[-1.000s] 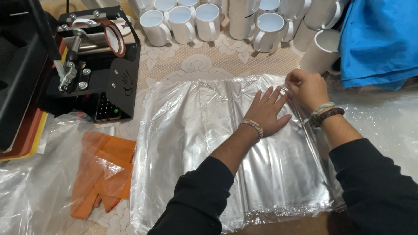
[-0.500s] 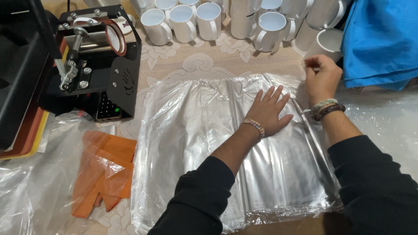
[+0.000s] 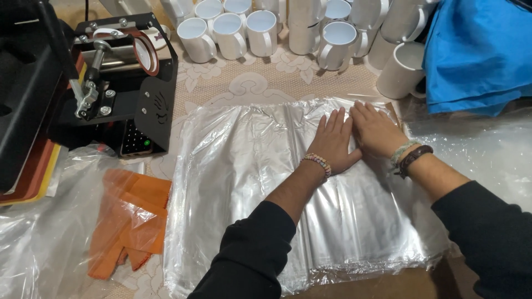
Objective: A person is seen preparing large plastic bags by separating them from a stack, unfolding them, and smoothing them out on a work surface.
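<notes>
Both hands lie flat, palms down, on a stack of clear plastic bags (image 3: 260,182) that fills the centre of the frame and reaches down to the lower edge. Left hand (image 3: 334,143): just right of centre, fingers (image 3: 332,123) extended and held close together, gripping nothing; beaded bracelet (image 3: 317,163) at the wrist, black sleeve running to the lower centre. Right hand (image 3: 377,130): directly beside the left, the two touching along their inner edges; fingers likewise straight and nearly together, pressed onto the plastic near the stack's upper right corner, holding nothing. Woven and dark wristbands (image 3: 409,158) on the right wrist, black sleeve leaving at lower right. The stack rests on a tabletop (image 3: 238,83) covered with a pale lace-patterned cloth; its top sheet shows lengthwise creases and glare. Upper left of the frame: black mug heat press (image 3: 124,83) with a cylindrical heating sleeve and a small keypad on the front, standing just left of the stack. Upper centre to upper right: group of white mugs (image 3: 260,30), upright, open ends up, well apart from the hands. Upper right corner: folded blue fabric (image 3: 476,52). Lower left: orange cloth (image 3: 130,221) lying partly under loose clear plastic film (image 3: 44,243), just beside the left edge of the stack. More crumpled clear film at the right edge.
</notes>
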